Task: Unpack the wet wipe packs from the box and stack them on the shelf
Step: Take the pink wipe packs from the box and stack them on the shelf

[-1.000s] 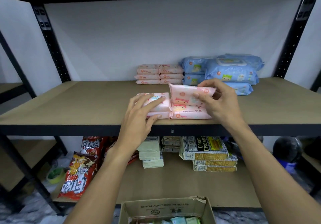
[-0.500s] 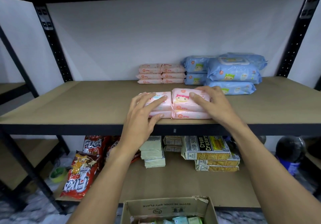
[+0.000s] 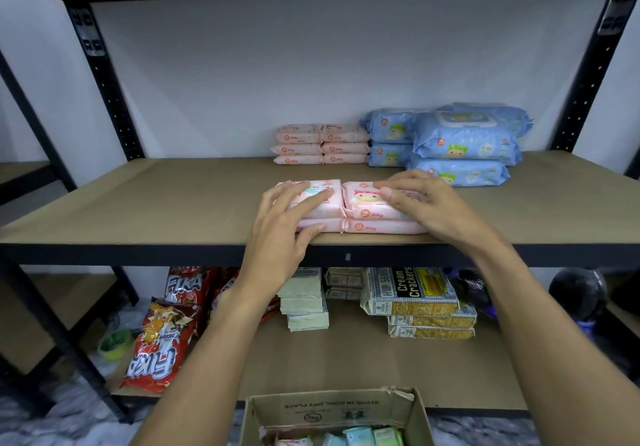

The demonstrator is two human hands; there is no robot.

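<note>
Pink pack (image 3: 367, 200) now lies flat under right hand (image 3: 440, 210); left hand (image 3: 287, 219) unmoved.

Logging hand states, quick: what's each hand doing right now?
Left hand: open, resting flat on the left pink wet wipe stack.
Right hand: open, pressing the right pink wet wipe stack.

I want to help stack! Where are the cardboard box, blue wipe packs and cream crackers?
cardboard box (image 3: 330, 408), head view, on its printed back wall.
blue wipe packs (image 3: 464, 142), head view, front of the top pack.
cream crackers (image 3: 408, 285), head view, top packet's label.
</note>
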